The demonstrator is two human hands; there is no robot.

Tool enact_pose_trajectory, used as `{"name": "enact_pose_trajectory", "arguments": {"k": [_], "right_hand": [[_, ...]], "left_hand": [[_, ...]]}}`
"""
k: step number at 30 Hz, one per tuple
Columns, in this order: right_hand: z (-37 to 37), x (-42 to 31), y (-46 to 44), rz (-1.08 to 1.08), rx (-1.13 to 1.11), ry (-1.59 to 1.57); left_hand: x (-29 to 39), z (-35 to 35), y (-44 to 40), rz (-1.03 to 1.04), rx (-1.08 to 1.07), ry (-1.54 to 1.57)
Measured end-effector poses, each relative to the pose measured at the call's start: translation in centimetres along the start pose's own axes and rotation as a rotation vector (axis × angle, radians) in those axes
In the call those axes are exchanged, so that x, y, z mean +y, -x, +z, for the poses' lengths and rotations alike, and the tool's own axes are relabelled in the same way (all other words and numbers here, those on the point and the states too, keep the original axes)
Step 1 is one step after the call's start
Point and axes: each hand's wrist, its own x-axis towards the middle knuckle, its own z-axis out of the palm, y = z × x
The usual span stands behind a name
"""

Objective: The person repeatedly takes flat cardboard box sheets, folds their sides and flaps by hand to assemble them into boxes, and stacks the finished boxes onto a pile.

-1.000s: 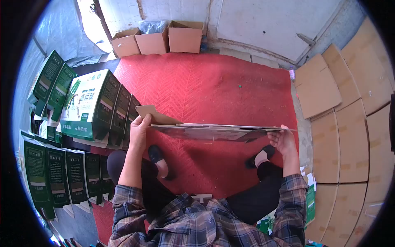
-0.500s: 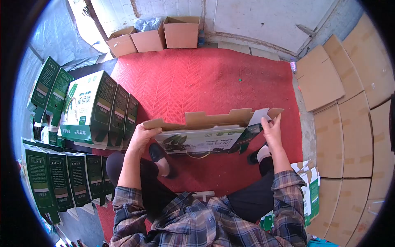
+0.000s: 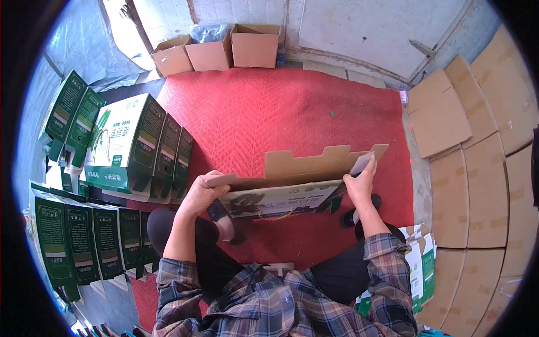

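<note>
A printed cardboard carton, partly folded, is held in front of my knees with its brown inner flaps facing up. Its white and green side shows a dark plant picture and lettering. My left hand is closed round the carton's left end, by a small brown corner flap. At the other end, my right hand grips the corner, its fingers on a pale end flap. A thin cord handle hangs at the lower edge of the printed side.
Finished-looking green and white cartons stand at the left, with a row of dark green ones nearer me. Flat printed sheets lie at my right. Brown boxes line the right side; open boxes stand beyond the red mat.
The carton has tilted, so more of its brown inner flap shows and the printed side looks narrower. My right hand has shifted slightly left and down along the end, still gripping.
</note>
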Motion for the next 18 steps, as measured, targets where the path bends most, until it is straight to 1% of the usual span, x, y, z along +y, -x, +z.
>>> {"name": "enact_pose_trajectory", "arguments": {"k": [2, 4, 5, 6, 7, 8, 9, 11, 12, 16, 18], "right_hand": [[0.1, 1.1, -0.4, -0.043, 0.021, -0.013], [-0.2, 1.7, -0.7, -0.175, 0.045, -0.013], [-0.5, 1.6, -1.0, -0.181, 0.046, -0.012], [-0.9, 1.7, -1.1, -0.182, -0.032, -0.210], [-1.8, 1.1, -1.0, -0.179, -0.111, -0.407], [-3.6, -1.8, 0.1, -0.161, -0.148, -0.445], [-4.2, -2.1, 0.2, -0.159, -0.148, -0.443], [-4.8, -2.4, 0.2, -0.280, -0.251, -0.555], [-5.1, -2.6, 0.3, -0.282, -0.255, -0.558], [-5.8, -2.4, 1.2, -0.182, -0.386, -0.716], [-5.9, -1.2, 1.0, -0.151, -0.417, -0.756]], "left_hand": [[-0.2, 0.4, 0.1, -0.037, 0.035, 0.291], [-0.6, 0.1, 0.0, -0.027, 0.074, 0.338], [-0.7, 0.0, 0.0, -0.019, 0.112, 0.383], [-0.7, 0.0, 0.0, -0.017, 0.114, 0.387], [-0.4, 0.0, -0.1, 0.029, 0.195, 0.436], [-0.2, 0.1, -0.2, 0.073, 0.274, 0.485], [-0.2, 0.1, -0.3, 0.072, 0.272, 0.486], [-0.4, 0.1, -0.6, 0.163, 0.431, 0.495], [-0.5, 0.1, -0.7, 0.163, 0.435, 0.493], [-1.3, 0.3, -1.1, 0.163, 0.531, 0.423], [-1.4, 0.8, -1.1, 0.042, 0.511, 0.389]]}}
